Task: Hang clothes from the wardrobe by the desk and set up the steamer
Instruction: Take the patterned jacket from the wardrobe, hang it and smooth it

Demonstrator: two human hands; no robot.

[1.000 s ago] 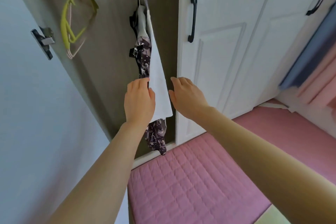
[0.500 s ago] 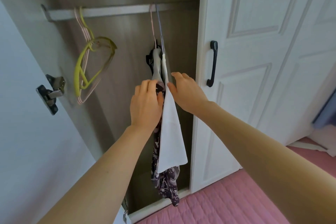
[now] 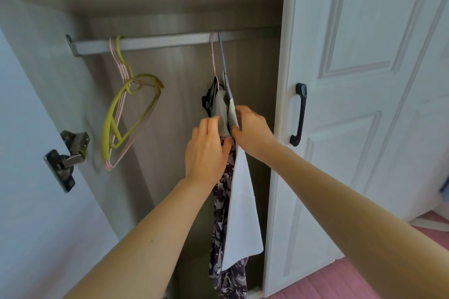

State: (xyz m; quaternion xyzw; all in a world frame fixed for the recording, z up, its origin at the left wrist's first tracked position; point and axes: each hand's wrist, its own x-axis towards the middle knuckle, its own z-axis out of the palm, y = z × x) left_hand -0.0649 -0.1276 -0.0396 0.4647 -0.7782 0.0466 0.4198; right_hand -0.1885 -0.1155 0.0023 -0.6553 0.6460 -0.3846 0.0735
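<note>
An open wardrobe fills the view, its grey wood-grain back panel (image 3: 170, 109) crossed by a metal rail (image 3: 150, 42). Toward the rail's left end hangs a bunch of empty hangers (image 3: 126, 114), yellow and pink. Toward its right end two hangers carry clothes: a dark patterned garment (image 3: 224, 226) and a white one (image 3: 243, 206) just beside it, both hanging straight down below the rail. The left hand (image 3: 206, 150) has its fingers curled onto the grey top of the patterned garment. The right hand (image 3: 252, 128) pinches the upper edge of the white one. Right of the rail stands a closed white panelled door (image 3: 352, 128) with a black handle (image 3: 299, 114). Left of the rail, a hinge (image 3: 66, 158) joins the open door (image 3: 29, 201). Far below the rail, at the lower right, lies pink quilted fabric (image 3: 340, 281).
</note>
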